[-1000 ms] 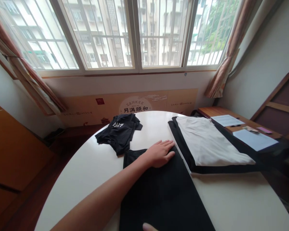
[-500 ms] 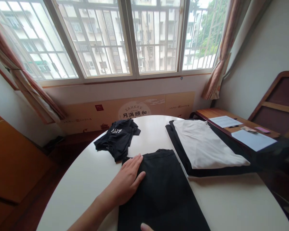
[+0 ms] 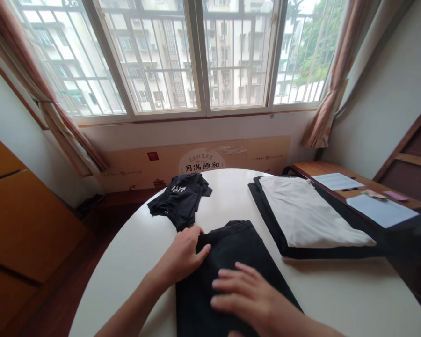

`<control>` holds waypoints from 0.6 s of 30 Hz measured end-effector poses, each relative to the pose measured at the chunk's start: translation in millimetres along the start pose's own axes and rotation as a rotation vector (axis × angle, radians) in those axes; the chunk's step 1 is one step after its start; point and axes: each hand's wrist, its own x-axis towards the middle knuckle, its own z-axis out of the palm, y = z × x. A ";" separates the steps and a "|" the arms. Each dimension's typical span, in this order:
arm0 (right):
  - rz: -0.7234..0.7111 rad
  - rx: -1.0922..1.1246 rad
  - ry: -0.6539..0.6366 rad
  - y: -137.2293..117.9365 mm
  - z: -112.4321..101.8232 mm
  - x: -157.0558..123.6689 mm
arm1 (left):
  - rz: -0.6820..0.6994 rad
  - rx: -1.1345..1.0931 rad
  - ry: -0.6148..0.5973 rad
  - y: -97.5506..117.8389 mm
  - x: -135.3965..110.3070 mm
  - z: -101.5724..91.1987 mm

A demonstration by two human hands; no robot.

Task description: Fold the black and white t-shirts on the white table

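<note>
Daylight enters through the barred window (image 3: 161, 61), overexposing the outdoor view, while the interior stays dimmer. A soft shadow falls across the white tabletop (image 3: 126, 262). Wide-angle distortion bends lines toward the frame edges.

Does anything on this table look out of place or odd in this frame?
The crumpled black T-shirt at the far side of the round white table stands out: it lies bunched and unfolded, while the white shirt and the black garment under the left hand and right hand lie flat.
</note>
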 end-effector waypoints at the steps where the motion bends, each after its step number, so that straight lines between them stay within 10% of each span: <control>1: 0.131 -0.021 0.071 11.7 -5.1 -0.2 | 0.012 -0.028 -0.039 0.1 -1.8 -3.1; 4: 0.405 -0.081 0.224 39.3 -16.3 -3.9 | 0.036 -0.111 -0.126 4.6 -4.9 -12.4; 14: 0.449 -0.009 0.249 45.8 -24.2 -7.1 | 0.110 -0.431 -0.417 22.9 -17.0 -24.1; 18: 0.485 0.172 0.070 49.9 -35.7 -11.6 | 0.179 -0.485 -0.466 29.1 -21.3 -28.9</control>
